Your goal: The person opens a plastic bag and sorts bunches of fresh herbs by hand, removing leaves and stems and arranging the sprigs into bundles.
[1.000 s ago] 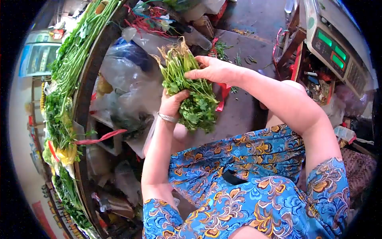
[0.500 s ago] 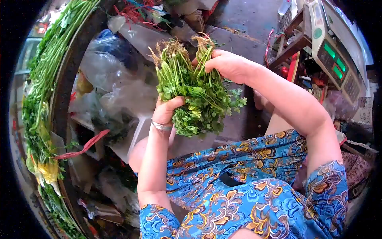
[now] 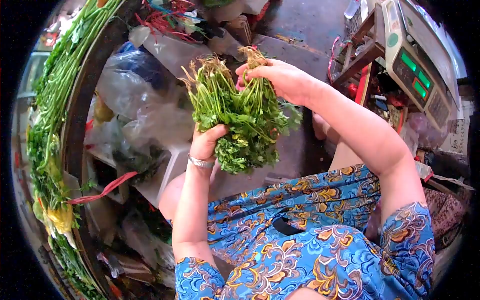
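Note:
A bunch of leafy green herbs (image 3: 245, 120) is held up in front of my body, its brown roots at the top and its leaves hanging down. My left hand (image 3: 207, 142) grips the bunch low on its left side, thumb across the leaves, with a silver bangle at the wrist. At the upper right, my right hand (image 3: 272, 77) has its fingers closed round a smaller cluster of stems just below the roots. This cluster stands slightly apart from the main stems, though its leaves mingle with the rest.
A scale (image 3: 415, 65) with green digits stands at the right beside a wooden frame (image 3: 360, 50). Long green vegetables (image 3: 75, 75) line a curved shelf at the left, where a red strip (image 3: 105, 190) sticks out. Clear plastic bags (image 3: 130, 90) lie behind my left hand.
The right hand has moved from the middle of the bunch to its upper right, drawing some rooted stems apart from the others. The left hand has kept its grip.

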Tool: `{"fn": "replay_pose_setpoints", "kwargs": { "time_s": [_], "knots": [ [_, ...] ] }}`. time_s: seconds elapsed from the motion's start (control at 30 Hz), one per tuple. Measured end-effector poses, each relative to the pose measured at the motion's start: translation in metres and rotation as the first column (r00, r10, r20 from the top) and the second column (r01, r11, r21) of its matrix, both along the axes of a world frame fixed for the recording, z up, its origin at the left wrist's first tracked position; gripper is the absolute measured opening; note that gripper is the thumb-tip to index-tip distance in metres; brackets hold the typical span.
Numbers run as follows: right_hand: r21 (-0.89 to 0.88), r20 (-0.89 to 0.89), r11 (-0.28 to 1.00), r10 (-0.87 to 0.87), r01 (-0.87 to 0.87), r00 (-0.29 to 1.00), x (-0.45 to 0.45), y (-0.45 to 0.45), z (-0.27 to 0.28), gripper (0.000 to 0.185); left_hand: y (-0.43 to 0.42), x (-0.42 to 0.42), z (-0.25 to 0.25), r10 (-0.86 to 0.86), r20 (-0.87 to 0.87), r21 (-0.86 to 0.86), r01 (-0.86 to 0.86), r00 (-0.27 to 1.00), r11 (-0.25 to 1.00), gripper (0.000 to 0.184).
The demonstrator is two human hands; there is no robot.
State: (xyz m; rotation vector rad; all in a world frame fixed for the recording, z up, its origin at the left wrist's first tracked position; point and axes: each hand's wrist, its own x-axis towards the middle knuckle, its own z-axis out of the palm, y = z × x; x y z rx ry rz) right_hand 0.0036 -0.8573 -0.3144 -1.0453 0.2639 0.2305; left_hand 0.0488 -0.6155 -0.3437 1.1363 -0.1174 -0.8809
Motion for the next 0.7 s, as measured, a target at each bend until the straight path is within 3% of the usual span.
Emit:
{"fn": "replay_pose_setpoints", "kwargs": {
  "time_s": [0.13,0.2,0.37,0.5,0.57,0.7],
  "knots": [
    [0.041,0.023,0.998,-0.053,0.052,0.998,0.002,-0.004,-0.006,0.029,-0.001,0.003,-0.007,0.014,0.004,0.030,-0.014,1.000,0.999,0.051],
    [0.181,0.007,0.983,-0.017,0.016,1.000,0.000,-0.006,-0.003,0.031,-0.004,0.001,-0.007,0.053,0.045,0.041,-0.055,0.998,0.998,0.050],
    [0.187,-0.002,0.982,0.002,-0.002,1.000,0.003,-0.006,-0.014,0.034,-0.005,-0.003,-0.002,0.046,-0.005,0.029,-0.045,0.999,0.999,0.051],
    [-0.002,0.039,0.993,-0.120,0.120,0.992,0.003,-0.001,-0.014,0.034,-0.004,-0.004,-0.001,0.058,0.040,0.056,-0.060,0.998,0.997,0.050],
    [-0.161,0.099,0.969,-0.171,0.186,0.980,0.003,0.000,-0.016,0.032,-0.003,-0.004,0.000,0.012,-0.021,0.041,-0.011,1.000,0.999,0.050],
    [-0.184,0.091,0.979,-0.076,0.091,0.993,0.004,0.000,-0.013,0.029,-0.002,-0.003,-0.001,0.013,-0.047,0.010,-0.013,0.999,1.000,0.048]
  ]
}}
